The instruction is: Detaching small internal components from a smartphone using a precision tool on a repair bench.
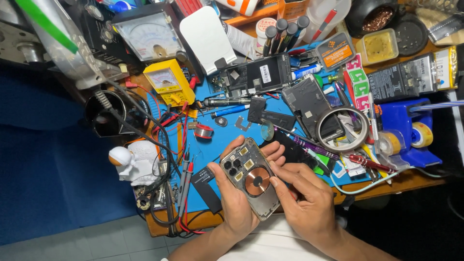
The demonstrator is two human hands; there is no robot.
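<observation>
**Opened phone housing held over a cluttered repair bench**

As seen from the head camera, the left hand cradles an opened phone housing from below, its fingers curled up around the far long edge and its thumb lying along the near edge. The housing sits tilted above the front edge of the blue work mat, inner face upward, showing a round copper coil near its middle and dark camera openings toward the upper end. The right hand rests against the housing's right side; its thumb tip touches the inner face just beside the coil, while the other fingers are bent and loosely gathered behind, grasping nothing that can be made out.

Behind the hands lie a ring-shaped magnifier, a second disassembled phone and a purple-handled tool. To the left stand a yellow multimeter, a small white astronaut figure and red and black test probes. A blue tape dispenser occupies the right side of the bench.
</observation>
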